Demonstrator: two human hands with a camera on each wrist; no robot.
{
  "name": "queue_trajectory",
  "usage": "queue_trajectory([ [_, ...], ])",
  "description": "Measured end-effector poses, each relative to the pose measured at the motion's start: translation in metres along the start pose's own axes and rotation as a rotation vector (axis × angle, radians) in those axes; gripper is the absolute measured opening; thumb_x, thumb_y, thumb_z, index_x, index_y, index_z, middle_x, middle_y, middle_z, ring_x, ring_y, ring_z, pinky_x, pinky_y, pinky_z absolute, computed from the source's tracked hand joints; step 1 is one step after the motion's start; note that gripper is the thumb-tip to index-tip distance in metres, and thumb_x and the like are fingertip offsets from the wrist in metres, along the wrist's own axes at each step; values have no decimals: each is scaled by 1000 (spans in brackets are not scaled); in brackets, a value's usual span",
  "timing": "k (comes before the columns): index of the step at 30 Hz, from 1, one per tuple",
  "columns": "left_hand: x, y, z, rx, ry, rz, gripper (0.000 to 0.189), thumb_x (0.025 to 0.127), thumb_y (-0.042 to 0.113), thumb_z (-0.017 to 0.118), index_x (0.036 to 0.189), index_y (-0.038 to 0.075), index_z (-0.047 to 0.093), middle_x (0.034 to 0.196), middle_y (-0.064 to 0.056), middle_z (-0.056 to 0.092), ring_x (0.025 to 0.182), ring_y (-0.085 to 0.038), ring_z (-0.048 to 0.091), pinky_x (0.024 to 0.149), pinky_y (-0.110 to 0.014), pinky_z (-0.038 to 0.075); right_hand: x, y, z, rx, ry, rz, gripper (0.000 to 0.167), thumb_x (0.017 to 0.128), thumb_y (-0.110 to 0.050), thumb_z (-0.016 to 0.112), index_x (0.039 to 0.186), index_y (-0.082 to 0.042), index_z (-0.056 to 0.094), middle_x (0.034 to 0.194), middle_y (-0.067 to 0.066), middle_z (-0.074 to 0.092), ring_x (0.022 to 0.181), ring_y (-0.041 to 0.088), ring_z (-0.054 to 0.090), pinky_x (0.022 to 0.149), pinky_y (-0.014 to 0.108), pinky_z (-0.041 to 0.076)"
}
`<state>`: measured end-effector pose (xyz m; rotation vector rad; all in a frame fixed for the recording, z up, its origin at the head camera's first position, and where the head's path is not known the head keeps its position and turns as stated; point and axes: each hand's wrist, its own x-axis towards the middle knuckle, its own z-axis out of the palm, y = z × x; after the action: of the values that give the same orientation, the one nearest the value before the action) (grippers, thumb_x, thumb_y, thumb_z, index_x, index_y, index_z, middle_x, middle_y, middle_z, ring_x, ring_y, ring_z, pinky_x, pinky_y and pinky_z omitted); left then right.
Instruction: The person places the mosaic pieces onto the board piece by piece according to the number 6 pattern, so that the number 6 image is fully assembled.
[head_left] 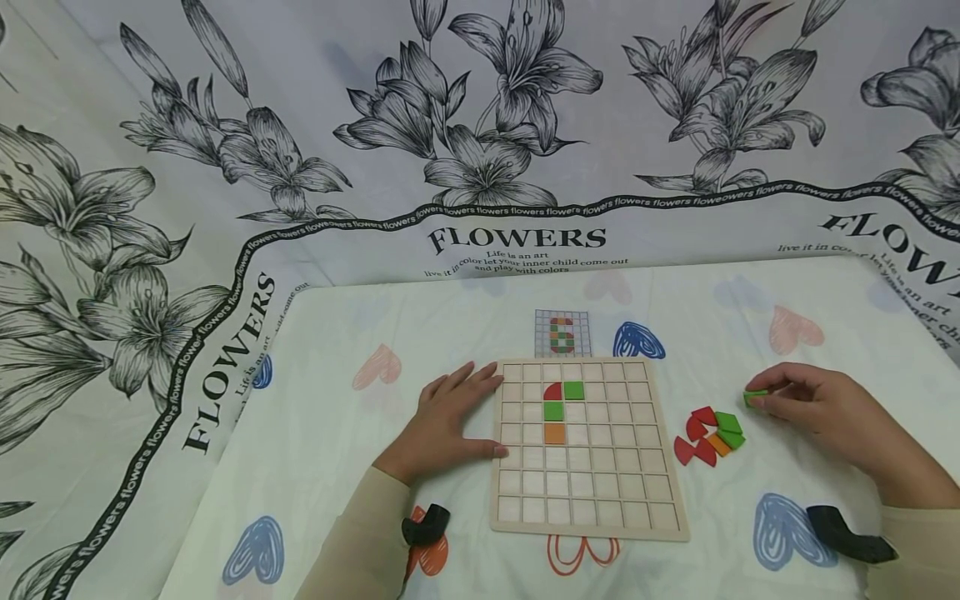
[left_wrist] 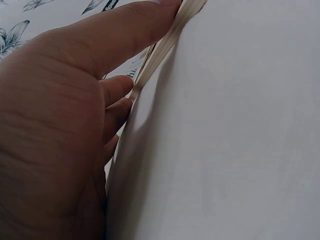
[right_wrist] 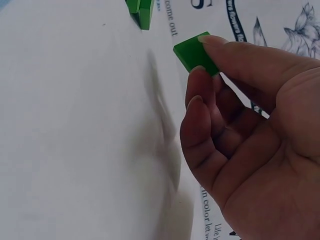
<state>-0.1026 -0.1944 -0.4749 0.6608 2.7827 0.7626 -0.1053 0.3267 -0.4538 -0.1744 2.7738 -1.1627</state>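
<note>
Flat green square tile [right_wrist: 192, 54], plain and thin, tilted, pinched in the right fingers [right_wrist: 197, 82] between the loose tiles [head_left: 718, 444] and the right edge of the desk [head_left: 315, 450]. Pale wooden grid board [head_left: 603, 458] lies flat roughly midway between desk's left and right edges, carrying a red quarter-round tile [head_left: 553, 392], first green square [head_left: 573, 390] just right of it, second green square [head_left: 553, 411] just below the red, orange square [head_left: 554, 433] below that, one per cell. Loose ones, red, green and orange, bunch just off the board's right side.
</note>
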Motion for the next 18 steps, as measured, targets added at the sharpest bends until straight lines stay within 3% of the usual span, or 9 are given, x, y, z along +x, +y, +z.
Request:
queue_trajectory([
  [10,-1,0,0,-2,2,6,100,87,71,79,170,32,41,177,19,24,164,-12,6,126,-52,6,0,-2,1,53,20,-53,11,102,-8,78,112,-4,76,96,4,76,81,12,65,70,17,49],
  [18,-2,-1,0,0,5,9,100,87,72,79,171,32,41,177,20,24,164,-12,6,126,-52,7,-2,-9,4,78,24,-48,11,102,-9,78,111,-3,75,97,6,77,82,12,67,71,15,51],
])
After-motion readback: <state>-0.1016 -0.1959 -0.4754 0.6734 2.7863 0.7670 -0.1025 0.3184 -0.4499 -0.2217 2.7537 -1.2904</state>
